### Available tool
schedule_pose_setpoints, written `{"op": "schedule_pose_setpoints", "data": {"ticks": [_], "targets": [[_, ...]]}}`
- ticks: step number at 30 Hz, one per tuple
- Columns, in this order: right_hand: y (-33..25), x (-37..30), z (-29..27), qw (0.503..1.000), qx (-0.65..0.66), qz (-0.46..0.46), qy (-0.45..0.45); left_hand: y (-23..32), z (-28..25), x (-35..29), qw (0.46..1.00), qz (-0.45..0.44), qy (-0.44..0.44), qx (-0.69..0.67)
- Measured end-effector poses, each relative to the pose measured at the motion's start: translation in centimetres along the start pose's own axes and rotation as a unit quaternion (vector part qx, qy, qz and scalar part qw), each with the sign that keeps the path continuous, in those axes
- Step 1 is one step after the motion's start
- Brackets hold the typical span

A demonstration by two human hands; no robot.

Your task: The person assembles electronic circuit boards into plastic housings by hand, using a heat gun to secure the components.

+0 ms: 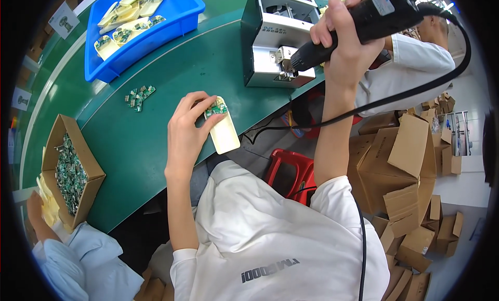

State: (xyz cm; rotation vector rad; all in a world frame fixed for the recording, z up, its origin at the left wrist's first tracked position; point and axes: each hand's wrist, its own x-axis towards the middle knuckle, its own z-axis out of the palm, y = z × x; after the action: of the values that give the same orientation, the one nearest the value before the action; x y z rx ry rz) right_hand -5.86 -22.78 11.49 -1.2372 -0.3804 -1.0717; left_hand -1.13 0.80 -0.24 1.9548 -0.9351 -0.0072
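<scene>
Gripping a black electric screwdriver (364,20), the right hand (345,41) is wrapped tight round its body, tip down at the grey screw feeder machine (275,41), which sits at the table's near edge. Left hand (188,134) pins a cream plastic housing (224,132) flat on the green table (156,145), fingers closed on its top end where a small green circuit board (216,108) sits; the housing's lower end overhangs the table edge. Bare green surface left of the hand, up to a small pile of loose boards (139,97). Blue bin (182,17) of housings well apart at the far side. Cardboard box (86,160) of boards at the left edge beside another person's hand (35,206). Red stool (291,168) just below the table edge, brown cartons (405,160) piled on the right.
</scene>
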Motion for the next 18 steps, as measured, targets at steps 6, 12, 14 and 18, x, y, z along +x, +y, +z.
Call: {"op": "schedule_pose_setpoints", "data": {"ticks": [6, 12, 14, 18], "targets": [[-1.5, -1.2, 1.2, 0.965, -0.238, 0.109, 0.020, -0.3, -0.1, -0.3, 1.000, -0.003, 0.002, 0.005], [-2.5, -4.4, 2.8, 0.988, -0.071, 0.119, 0.063, -0.1, 0.1, 0.1, 1.000, 0.018, 0.007, 0.011], [-2.6, -4.7, 5.0, 0.989, -0.090, 0.116, 0.013, -0.2, 0.0, -0.2, 1.000, 0.016, 0.003, 0.013], [-0.8, -5.4, 8.4, 0.993, -0.035, 0.112, 0.010, -0.3, -0.1, 0.0, 1.000, 0.014, -0.002, 0.018]]}}
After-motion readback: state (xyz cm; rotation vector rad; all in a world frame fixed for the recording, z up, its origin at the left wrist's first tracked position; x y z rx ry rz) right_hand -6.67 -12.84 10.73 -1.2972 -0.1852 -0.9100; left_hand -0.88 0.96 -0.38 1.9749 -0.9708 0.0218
